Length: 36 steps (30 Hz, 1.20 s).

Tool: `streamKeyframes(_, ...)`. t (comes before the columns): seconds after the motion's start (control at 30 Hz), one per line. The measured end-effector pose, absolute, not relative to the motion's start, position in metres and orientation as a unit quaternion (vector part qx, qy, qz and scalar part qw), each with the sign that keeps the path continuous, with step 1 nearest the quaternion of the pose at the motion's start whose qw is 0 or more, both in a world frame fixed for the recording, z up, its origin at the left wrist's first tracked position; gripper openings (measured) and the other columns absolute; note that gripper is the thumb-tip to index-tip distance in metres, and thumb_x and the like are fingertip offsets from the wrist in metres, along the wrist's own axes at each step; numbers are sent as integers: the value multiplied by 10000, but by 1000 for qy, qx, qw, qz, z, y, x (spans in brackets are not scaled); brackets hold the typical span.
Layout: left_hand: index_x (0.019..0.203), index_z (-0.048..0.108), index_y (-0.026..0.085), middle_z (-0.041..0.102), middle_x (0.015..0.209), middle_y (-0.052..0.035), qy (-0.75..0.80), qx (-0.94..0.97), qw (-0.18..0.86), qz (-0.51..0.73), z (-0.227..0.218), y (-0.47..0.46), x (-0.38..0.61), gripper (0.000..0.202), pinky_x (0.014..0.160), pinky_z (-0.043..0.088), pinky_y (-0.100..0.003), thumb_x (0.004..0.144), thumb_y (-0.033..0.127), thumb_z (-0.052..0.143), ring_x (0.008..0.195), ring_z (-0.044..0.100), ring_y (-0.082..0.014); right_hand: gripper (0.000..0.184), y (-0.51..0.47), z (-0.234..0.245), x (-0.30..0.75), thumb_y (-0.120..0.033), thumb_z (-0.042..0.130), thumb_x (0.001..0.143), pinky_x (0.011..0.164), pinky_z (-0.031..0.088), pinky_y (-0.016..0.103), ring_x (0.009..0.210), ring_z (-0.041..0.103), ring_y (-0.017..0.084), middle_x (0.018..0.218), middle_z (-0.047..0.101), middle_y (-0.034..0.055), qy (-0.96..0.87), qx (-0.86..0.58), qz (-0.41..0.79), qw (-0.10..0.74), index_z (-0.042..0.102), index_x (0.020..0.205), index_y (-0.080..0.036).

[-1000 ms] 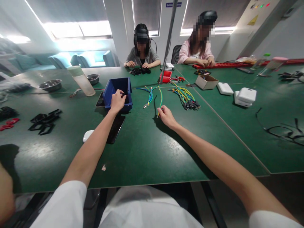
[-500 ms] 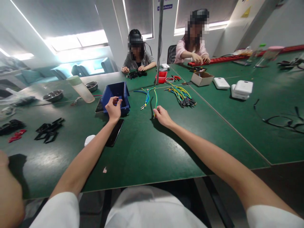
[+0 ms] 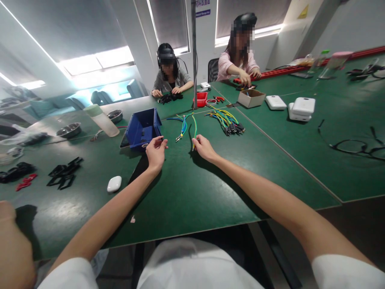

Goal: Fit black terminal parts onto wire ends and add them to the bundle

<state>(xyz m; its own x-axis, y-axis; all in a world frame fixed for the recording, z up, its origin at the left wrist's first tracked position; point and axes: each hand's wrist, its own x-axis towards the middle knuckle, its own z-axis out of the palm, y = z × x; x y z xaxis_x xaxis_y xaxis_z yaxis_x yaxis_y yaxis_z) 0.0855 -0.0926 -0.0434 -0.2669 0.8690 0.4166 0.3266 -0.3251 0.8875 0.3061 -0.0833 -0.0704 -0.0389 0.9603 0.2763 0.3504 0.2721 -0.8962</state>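
Note:
My right hand pinches one end of a yellow-green wire, which stretches away from me across the green table. In front of the blue bin, my left hand has its fingers curled in toward the thumb. Whatever lies between those fingertips is too small to make out. Several blue and green wires with metal ends lie just left of the wire I hold. To the right is a bundle of yellow, green and blue wires with black ends.
A dark phone lies partly under my left forearm, near a white earbud case. Black plastic parts and a leaning bottle are at left. A metal pole rises mid-table. Two people sit opposite; eyeglasses lie right.
My left hand has come out of the blue bin and moved right and nearer to me. My right hand keeps its hold on the wire, almost unmoved. The view has shifted slightly.

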Motion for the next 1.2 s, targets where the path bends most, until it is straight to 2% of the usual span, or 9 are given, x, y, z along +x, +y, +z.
streamKeyframes(0.17, 1066, 662, 170, 681, 832, -58, 526, 531, 314, 586, -59, -101, 109, 373, 531, 493, -236, 782, 407, 710, 674, 683, -165, 258, -81, -73, 307, -451, 441, 912, 590, 357, 275, 571, 498, 146, 609, 530, -36, -631, -514, 328, 479, 459, 794, -223)
streamKeyframes(0.37, 1133, 638, 194, 689, 921, -70, 509, 564, 343, 553, -73, -109, 122, 377, 610, 540, -256, 825, 409, 672, 766, 711, -183, 258, -77, -76, 308, -456, 450, 914, 566, 369, 277, 534, 491, 144, 579, 532, -36, -622, -510, 342, 486, 452, 791, -230)
streamKeyframes(0.57, 1137, 666, 235, 712, 944, -60, 480, 640, 346, 491, -72, -115, 125, 331, 715, 573, -320, 841, 383, 665, 751, 705, -183, 257, -75, -80, 306, -480, 463, 913, 523, 378, 273, 505, 510, 145, 583, 551, -34, -620, -502, 356, 487, 446, 834, -236)
streamKeyframes(0.73, 979, 688, 216, 729, 936, -72, 488, 642, 329, 491, -73, -115, 125, 205, 772, 571, -356, 815, 338, 696, 801, 701, -205, 276, -77, -79, 304, -498, 460, 914, 501, 387, 270, 477, 500, 133, 590, 543, -36, -622, -500, 362, 483, 433, 837, -235)
streamKeyframes(0.9, 911, 701, 217, 744, 918, -68, 502, 645, 304, 489, -68, -118, 127, 144, 795, 564, -362, 799, 307, 714, 832, 701, -209, 295, -78, -77, 304, -507, 467, 910, 513, 387, 271, 508, 512, 134, 600, 532, -27, -623, -502, 350, 487, 435, 810, -231)
streamKeyframes(1.2, 904, 737, 197, 758, 900, -61, 498, 670, 297, 463, -66, -119, 126, 148, 790, 557, -346, 800, 299, 716, 799, 699, -198, 289, -80, -76, 303, -479, 505, 913, 538, 394, 277, 520, 523, 131, 593, 545, -31, -603, -495, 339, 526, 419, 789, -233)
